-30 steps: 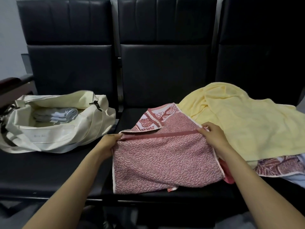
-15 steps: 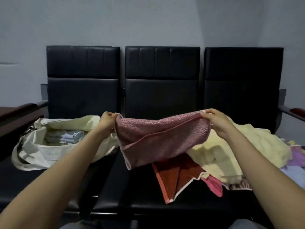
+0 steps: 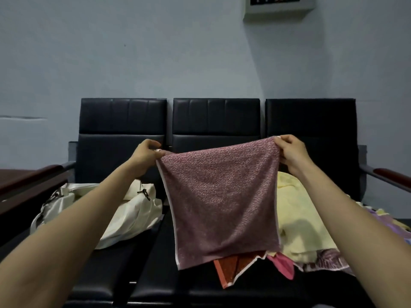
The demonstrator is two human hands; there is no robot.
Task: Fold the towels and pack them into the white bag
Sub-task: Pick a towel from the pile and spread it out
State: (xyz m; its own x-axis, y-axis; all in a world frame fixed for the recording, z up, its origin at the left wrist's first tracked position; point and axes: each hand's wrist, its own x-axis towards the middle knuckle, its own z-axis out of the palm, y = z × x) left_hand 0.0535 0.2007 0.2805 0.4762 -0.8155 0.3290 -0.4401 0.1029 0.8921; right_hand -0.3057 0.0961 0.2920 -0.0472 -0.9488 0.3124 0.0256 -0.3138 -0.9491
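Pink-maroon speckled terry towel [image 3: 220, 203] with a white edge hangs at frame centre, held up in the air by its two top corners over the row of black padded seats [image 3: 213, 121]. My left hand [image 3: 145, 155] pinches the upper left corner between thumb and fingers; my right hand [image 3: 291, 152] pinches the upper right corner the same way. The cloth hangs flat, and I cannot tell whether it is a single layer or doubled.

Progress, as I judge it: early to middle. This towel is being squared up for folding and is not packed.

Still loose in the lower right of the frame:
- pale yellow soft towel [image 3: 298, 221], crumpled, the largest of the heap
- orange-red towel with white trim [image 3: 231, 270], showing below the hanging one
- bright pink cloth [image 3: 282, 263] beside it
- purple patterned fabric [image 3: 327, 258] at the far right edge

Container: cream-white soft fabric bag with straps [image 3: 131, 214], on the seat at centre left, just beside the hanging towel. Its mouth is blocked by my left forearm, so contents cannot be read here.

Left to do: finish folding this one, place it in the bag, repeat for the heap.
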